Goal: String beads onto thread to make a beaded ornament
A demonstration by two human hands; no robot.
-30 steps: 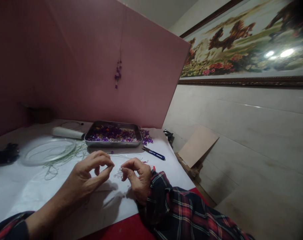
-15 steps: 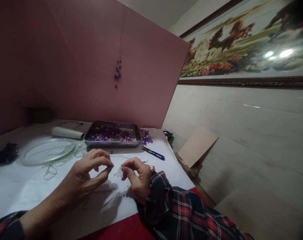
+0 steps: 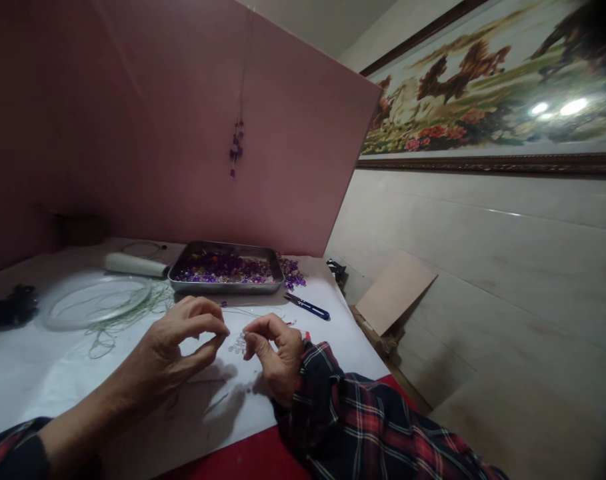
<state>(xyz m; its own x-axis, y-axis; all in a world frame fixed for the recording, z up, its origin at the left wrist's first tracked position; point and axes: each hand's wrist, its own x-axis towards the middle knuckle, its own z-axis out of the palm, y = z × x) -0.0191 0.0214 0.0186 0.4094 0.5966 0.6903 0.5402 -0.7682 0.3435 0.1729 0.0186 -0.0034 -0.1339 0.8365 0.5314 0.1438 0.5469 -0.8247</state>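
Over the near part of the white-covered table (image 3: 47, 383), a small cluster of clear beads (image 3: 237, 345) hangs at the fingertips of the right hand (image 3: 277, 353), in the space between the two hands. The beads look colourless and glassy, rounded and loosely bunched, with pale glints and thin darker outlines against the white; they are too small and soft in focus to count, and whether a thread runs through them I cannot tell. The right thumb and forefinger are pinched on the right edge of the cluster. To its left, the left hand (image 3: 175, 340) has thumb and forefinger brought together at the tips, with a rounded gap behind them; whether anything fine lies between those tips cannot be made out. Farther off stands a metal tray (image 3: 227, 289) of mostly purple beads (image 3: 210, 265), with more purple beads (image 3: 295, 273) heaped just beside its right end. Blue-handled snips (image 3: 310, 308) lie to the right, nearer than the tray, and tangled green thread (image 3: 127, 317) spreads to the left, by a clear ring (image 3: 57, 325).
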